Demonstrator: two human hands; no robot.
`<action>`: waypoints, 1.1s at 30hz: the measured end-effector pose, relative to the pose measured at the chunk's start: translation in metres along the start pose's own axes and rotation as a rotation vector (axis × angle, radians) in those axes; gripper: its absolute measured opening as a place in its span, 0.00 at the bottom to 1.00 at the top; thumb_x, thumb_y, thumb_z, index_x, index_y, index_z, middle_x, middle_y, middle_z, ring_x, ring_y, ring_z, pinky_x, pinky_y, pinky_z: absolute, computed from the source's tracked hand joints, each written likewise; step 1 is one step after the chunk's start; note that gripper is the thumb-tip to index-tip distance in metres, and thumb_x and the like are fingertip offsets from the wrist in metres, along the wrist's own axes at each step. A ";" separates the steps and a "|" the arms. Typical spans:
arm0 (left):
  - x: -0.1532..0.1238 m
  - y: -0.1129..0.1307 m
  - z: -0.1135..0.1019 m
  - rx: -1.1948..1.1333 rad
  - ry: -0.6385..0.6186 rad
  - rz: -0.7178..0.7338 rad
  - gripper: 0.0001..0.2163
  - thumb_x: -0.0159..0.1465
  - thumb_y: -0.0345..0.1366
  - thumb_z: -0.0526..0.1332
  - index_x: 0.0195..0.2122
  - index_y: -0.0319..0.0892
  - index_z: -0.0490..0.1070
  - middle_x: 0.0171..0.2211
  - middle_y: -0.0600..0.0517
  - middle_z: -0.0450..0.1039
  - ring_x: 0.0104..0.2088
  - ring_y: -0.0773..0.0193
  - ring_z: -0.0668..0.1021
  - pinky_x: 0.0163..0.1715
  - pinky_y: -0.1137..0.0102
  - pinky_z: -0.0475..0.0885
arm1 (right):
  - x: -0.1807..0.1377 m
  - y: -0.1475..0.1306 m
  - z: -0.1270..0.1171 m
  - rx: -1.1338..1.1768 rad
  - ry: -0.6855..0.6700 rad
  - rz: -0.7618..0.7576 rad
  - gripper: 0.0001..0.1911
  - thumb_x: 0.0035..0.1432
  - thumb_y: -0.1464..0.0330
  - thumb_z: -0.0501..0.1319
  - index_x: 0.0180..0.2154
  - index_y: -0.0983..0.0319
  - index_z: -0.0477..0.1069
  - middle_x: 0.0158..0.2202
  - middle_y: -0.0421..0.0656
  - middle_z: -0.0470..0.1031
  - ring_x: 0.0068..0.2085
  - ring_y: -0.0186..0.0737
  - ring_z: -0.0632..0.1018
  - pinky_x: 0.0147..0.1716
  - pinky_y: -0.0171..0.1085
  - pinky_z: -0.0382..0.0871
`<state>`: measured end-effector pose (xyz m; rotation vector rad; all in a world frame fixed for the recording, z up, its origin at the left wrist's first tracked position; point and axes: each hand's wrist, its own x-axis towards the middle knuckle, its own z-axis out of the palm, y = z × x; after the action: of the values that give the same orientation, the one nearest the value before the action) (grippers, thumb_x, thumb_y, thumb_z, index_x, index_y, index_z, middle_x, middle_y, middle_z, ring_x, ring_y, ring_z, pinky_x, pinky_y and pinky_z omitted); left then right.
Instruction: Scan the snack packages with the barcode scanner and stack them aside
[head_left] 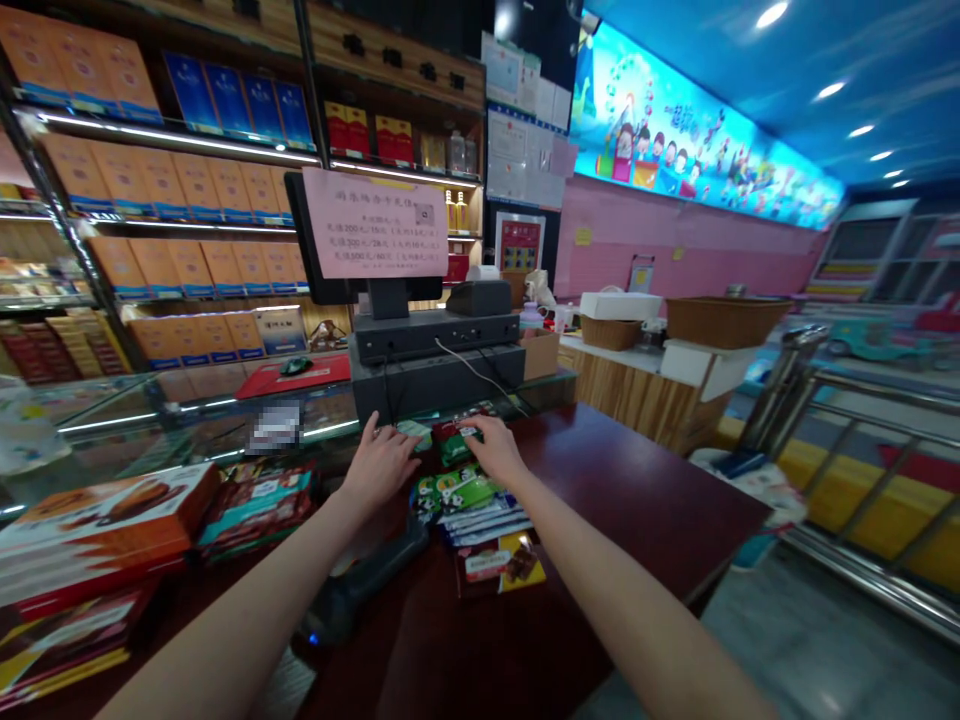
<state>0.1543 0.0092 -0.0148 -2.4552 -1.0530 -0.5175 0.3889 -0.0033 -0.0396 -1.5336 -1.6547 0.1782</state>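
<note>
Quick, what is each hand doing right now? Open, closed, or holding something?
Left hand: open, fingers spread flat on the snack packets.
Right hand: fingers curled onto a green packet; cannot tell if it is gripped.

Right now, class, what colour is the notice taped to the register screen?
Pink notice with dark print, seen in the head view.

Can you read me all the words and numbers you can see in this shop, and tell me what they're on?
Pink paper sign on the back of the till screen: "200", "300" and "500" begin three lines; the rest is too small to read.
Dark board above the shelves: large characters, too blurred to read.
Bright cartoon banner: characters, blurred.
Snack packets by the left hand and right hand: print too small.
Orange boxes: unreadable.
</note>
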 end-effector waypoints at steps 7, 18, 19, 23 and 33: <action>0.020 0.013 0.018 -0.128 -0.088 -0.074 0.20 0.67 0.46 0.57 0.57 0.45 0.70 0.47 0.44 0.80 0.55 0.47 0.74 0.64 0.38 0.43 | 0.010 0.032 -0.010 -0.084 0.033 0.042 0.18 0.59 0.72 0.61 0.50 0.55 0.76 0.53 0.44 0.76 0.59 0.48 0.70 0.58 0.45 0.63; 0.036 0.026 0.037 -0.277 -0.228 -0.248 0.25 0.66 0.51 0.55 0.62 0.49 0.65 0.55 0.44 0.75 0.61 0.44 0.70 0.63 0.34 0.42 | 0.009 0.058 -0.005 0.035 -0.053 0.116 0.20 0.64 0.61 0.59 0.56 0.57 0.73 0.57 0.47 0.74 0.59 0.47 0.72 0.59 0.46 0.64; 0.037 0.026 0.037 -0.277 -0.236 -0.254 0.25 0.66 0.52 0.55 0.62 0.48 0.66 0.56 0.44 0.75 0.61 0.44 0.70 0.63 0.34 0.42 | 0.008 0.058 -0.006 0.031 -0.059 0.115 0.21 0.64 0.61 0.59 0.57 0.58 0.72 0.58 0.48 0.74 0.61 0.48 0.71 0.60 0.47 0.63; 0.038 0.028 0.039 -0.286 -0.249 -0.260 0.23 0.66 0.50 0.55 0.59 0.47 0.69 0.56 0.43 0.75 0.61 0.46 0.70 0.63 0.37 0.44 | 0.006 0.057 -0.009 0.007 -0.110 0.112 0.23 0.66 0.60 0.57 0.60 0.57 0.70 0.62 0.45 0.70 0.67 0.51 0.63 0.64 0.51 0.56; 0.039 0.040 0.038 -0.309 -0.251 -0.307 0.20 0.65 0.45 0.56 0.56 0.46 0.71 0.56 0.43 0.75 0.59 0.48 0.73 0.63 0.42 0.49 | -0.002 0.048 -0.016 -0.072 -0.156 0.082 0.27 0.61 0.61 0.62 0.62 0.55 0.66 0.65 0.43 0.66 0.69 0.53 0.57 0.66 0.55 0.51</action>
<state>0.2156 0.0264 -0.0374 -2.6906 -1.5726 -0.5059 0.4348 -0.0004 -0.0599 -1.6796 -1.7362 0.2917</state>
